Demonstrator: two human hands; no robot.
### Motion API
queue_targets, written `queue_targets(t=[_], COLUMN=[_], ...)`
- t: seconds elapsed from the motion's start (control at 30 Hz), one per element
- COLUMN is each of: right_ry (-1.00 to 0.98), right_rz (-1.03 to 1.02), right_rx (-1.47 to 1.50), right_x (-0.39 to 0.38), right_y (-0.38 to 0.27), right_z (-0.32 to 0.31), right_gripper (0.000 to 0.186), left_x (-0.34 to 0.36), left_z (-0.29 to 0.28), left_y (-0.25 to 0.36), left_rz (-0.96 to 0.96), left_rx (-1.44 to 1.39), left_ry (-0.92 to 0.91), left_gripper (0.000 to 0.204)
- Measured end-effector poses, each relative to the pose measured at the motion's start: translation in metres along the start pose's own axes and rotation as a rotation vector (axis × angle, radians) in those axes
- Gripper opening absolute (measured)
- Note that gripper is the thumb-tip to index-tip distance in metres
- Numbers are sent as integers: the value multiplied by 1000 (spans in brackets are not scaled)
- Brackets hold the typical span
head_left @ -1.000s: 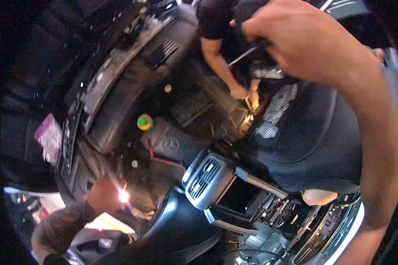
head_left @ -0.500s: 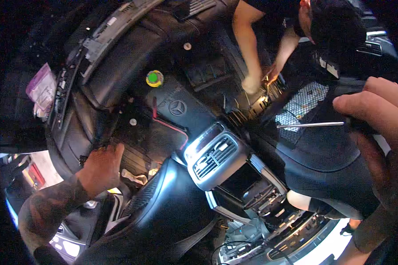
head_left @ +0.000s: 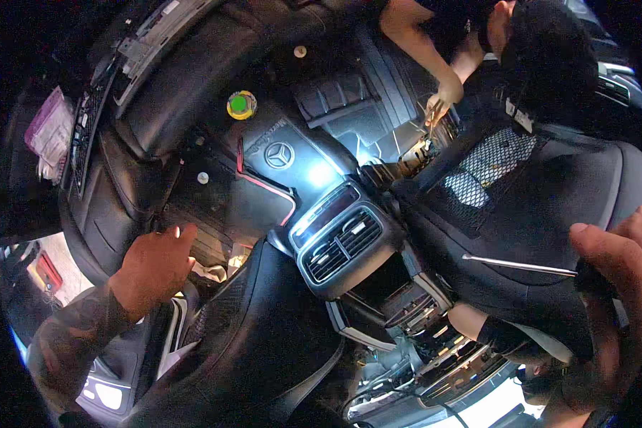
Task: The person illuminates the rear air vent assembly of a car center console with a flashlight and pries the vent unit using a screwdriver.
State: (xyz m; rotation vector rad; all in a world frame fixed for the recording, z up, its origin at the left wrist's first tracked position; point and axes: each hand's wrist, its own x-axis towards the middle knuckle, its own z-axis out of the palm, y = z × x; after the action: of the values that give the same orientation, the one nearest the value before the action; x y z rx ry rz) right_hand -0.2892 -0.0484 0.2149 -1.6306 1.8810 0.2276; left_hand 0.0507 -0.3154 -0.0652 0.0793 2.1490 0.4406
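My right hand (head_left: 617, 260) is closed around the dark handle of a thin-shafted tool that looks like a screwdriver (head_left: 521, 265). Its bright metal shaft points left over a black seat (head_left: 549, 192), and the tip is too small to make out. My left hand (head_left: 153, 267) hovers by the gap between the left front seat (head_left: 264, 335) and the rear footwell, back of the hand up. Its fingers look loosely apart and I see nothing in them. Beyond its fingertips lie pale, crumpled-looking items (head_left: 210, 272) on the floor.
A rear air-vent console (head_left: 346, 250) stands mid-cabin. Behind it lie a black cover with a red strip (head_left: 267, 187) and a green-and-yellow round cap (head_left: 241, 105). Across from me, another person's hands (head_left: 442, 103) work at exposed wiring (head_left: 421, 151). A plastic bag (head_left: 50, 132) is at far left.
My right hand has moved down with the tool, whose shaft now tilts more. The view has shifted slightly. The other person's hands have moved, and light now falls on the black cover.
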Motion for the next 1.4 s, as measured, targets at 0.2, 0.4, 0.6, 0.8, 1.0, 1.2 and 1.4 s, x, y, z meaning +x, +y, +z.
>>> queue_targets(t=[0.2, 0.4, 0.6, 0.8, 1.0, 1.2, 1.4], right_ry=[-24, 146, 156, 346, 353, 457, 494], right_rz=[-22, 194, 122, 30, -107, -36, 68], right_rx=[27, -28, -152, -70, -446, -439, -347], right_x=[4, 16, 29, -1, 0, -1, -14], right_y=[3, -36, -49, 1, 5, 29, 45], right_z=[-10, -3, -14, 3, -8, -4, 16], right_gripper=[46, 35, 39, 28, 27, 28, 30], left_x=[0, -2, 1, 9, 15, 8, 17], left_z=[1, 5, 16, 24, 1, -17, -21], left_y=[-5, -12, -11, -10, -14, -1, 6], left_rz=[8, 69, 51, 223, 248, 284, 397], left_rx=[-15, -49, 47, 195, 175, 259, 313], left_ry=[-13, 25, 69, 268, 245, 188, 232], left_gripper=[53, 52, 42, 22, 22, 26, 37])
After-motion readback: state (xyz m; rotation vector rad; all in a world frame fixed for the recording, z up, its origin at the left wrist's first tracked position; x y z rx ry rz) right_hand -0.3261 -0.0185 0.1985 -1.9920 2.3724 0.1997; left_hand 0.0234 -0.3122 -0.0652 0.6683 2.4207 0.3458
